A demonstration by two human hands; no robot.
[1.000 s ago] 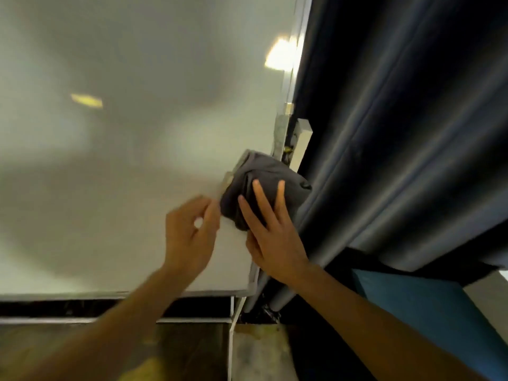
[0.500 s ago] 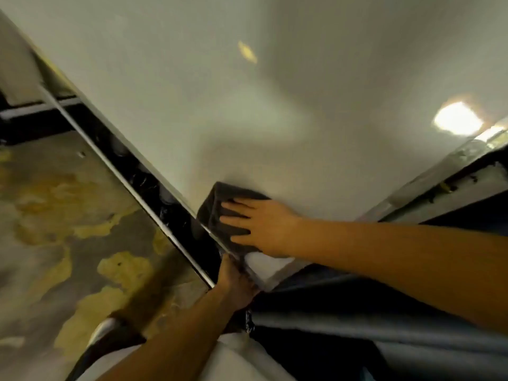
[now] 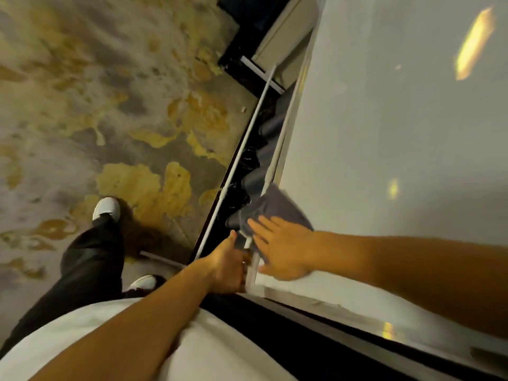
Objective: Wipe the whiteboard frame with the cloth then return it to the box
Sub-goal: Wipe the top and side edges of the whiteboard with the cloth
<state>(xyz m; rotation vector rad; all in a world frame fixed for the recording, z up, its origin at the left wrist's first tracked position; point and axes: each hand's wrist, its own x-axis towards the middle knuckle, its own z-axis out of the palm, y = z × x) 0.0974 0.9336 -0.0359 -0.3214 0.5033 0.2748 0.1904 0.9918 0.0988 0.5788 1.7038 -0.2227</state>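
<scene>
From my head camera, my right hand (image 3: 283,251) lies flat with fingers spread, pressing the dark grey folded cloth (image 3: 275,210) against the edge of the white whiteboard (image 3: 384,133), where its pale metal frame (image 3: 277,152) runs along the side. My left hand (image 3: 229,266) is curled around the frame's corner just below the cloth, thumb up. Beneath me are the stained grey and yellow floor (image 3: 110,105), my black trousers (image 3: 85,259) and white shoes (image 3: 106,209).
</scene>
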